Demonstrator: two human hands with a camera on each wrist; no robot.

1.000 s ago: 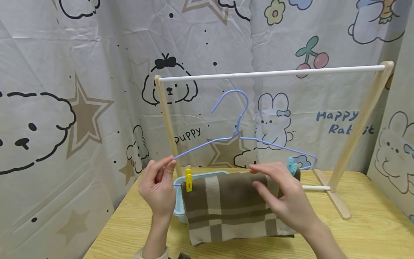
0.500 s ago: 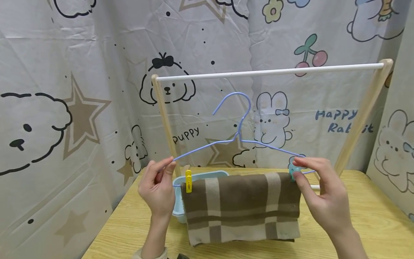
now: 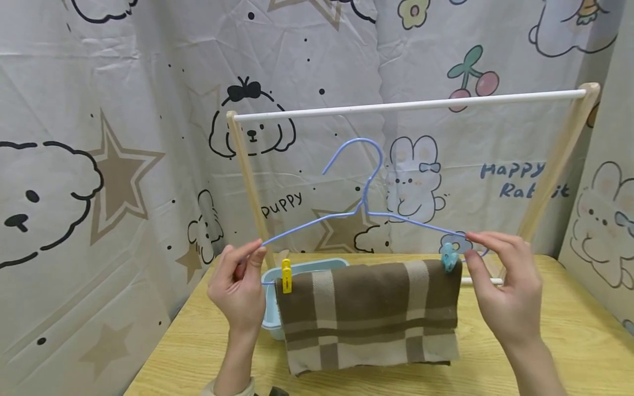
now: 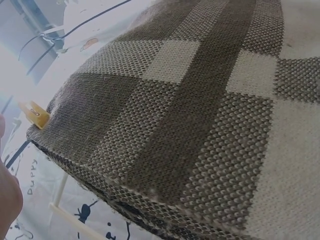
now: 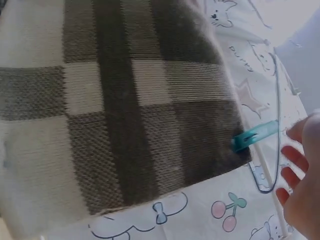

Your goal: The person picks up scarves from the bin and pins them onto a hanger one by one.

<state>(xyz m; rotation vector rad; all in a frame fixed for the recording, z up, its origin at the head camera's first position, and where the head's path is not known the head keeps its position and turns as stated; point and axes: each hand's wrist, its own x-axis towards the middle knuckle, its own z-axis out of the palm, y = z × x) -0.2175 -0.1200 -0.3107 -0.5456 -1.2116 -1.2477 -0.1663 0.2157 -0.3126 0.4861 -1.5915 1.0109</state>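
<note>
A blue wire hanger [image 3: 414, 222] stands upright in front of the rack, its hook free. Over its lower bar hangs a folded brown-and-cream plaid knit cloth [image 3: 372, 308]. A yellow clothespin [image 3: 287, 276] clips the cloth's top left corner and a teal clothespin [image 3: 449, 257] its top right corner. My left hand [image 3: 239, 291] pinches the hanger's left arm between thumb and forefinger. At the hanger's right end is my right hand [image 3: 510, 291], thumb and forefinger spread apart. In the right wrist view its fingers [image 5: 295, 158] lie just beside the wire, past the teal clothespin.
A wooden rack with a white top rail [image 3: 406, 105] stands behind the hanger on the wooden table [image 3: 559, 324]. A light blue basket [image 3: 271, 319] sits behind the cloth at left. A printed curtain [image 3: 163, 71] encloses the table.
My right hand moved right from in front of the cloth, touched the teal clothespin, then left it for the hanger's right end. My left hand keeps its pinch.
</note>
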